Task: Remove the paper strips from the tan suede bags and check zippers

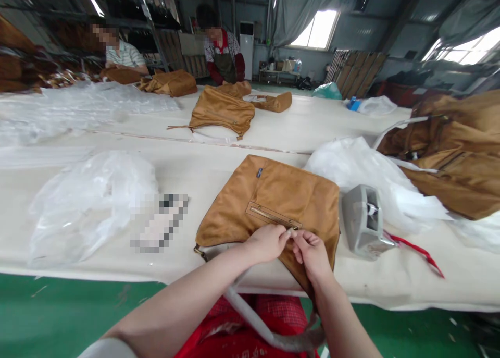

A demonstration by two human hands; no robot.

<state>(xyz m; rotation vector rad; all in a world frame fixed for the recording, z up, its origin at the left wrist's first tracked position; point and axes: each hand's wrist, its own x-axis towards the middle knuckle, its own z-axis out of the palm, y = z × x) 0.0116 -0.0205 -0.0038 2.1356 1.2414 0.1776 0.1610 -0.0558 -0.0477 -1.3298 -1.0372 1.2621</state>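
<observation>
A tan handbag (289,188) lies flat on the table before me, its zipped pocket (269,214) facing up. At the pocket's right end, my left hand (269,242) and my right hand (310,251) meet with fingertips pinched together. Whatever is between the fingers, close by the zipper end, is too small to make out. The bag's strap, wrapped in pale covering (253,316), hangs over the near table edge toward my lap. A small dark label (259,173) shows near the bag's upper left.
A grey tape-dispenser-like device (361,222) with a red ribbon (420,251) stands right of the bag. Left lie a phone (162,225) and clear plastic (94,201). More tan bags (461,155) pile up at right; another bag (222,110) lies across, near two co-workers (224,50).
</observation>
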